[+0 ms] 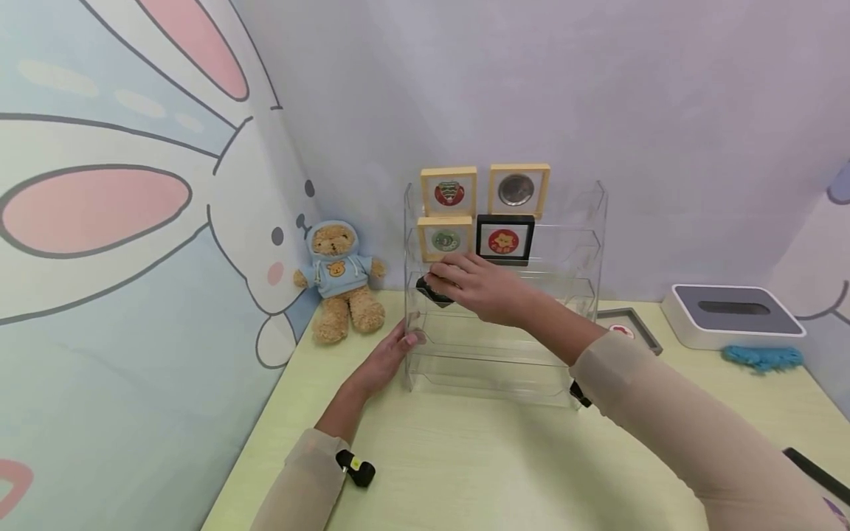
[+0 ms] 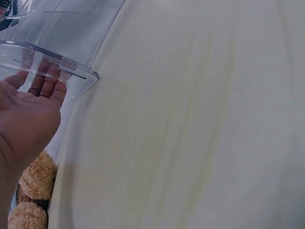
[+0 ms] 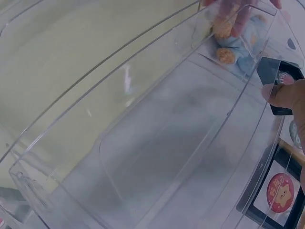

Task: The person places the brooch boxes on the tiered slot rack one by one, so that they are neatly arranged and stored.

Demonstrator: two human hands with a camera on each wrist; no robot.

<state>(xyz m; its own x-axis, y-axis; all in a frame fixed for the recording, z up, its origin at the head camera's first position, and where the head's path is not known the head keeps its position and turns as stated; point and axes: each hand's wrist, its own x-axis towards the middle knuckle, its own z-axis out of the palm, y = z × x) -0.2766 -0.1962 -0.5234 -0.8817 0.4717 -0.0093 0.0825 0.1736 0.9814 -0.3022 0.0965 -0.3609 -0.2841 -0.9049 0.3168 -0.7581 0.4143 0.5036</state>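
A clear tiered display rack stands on the pale table. My right hand pinches a small black-framed badge at the left end of a middle tier, and the fingers hide much of it. In the right wrist view the thumb lies on the front of that black frame. My left hand rests its fingers against the rack's lower left side. Above the right hand, wood-framed badges sit on the upper tiers, with another black-framed badge showing a star on red.
A teddy bear in a blue hoodie sits left of the rack. To the right are a grey tray holding a round badge, a white tissue box and a blue fuzzy item. A dark object lies at the right edge.
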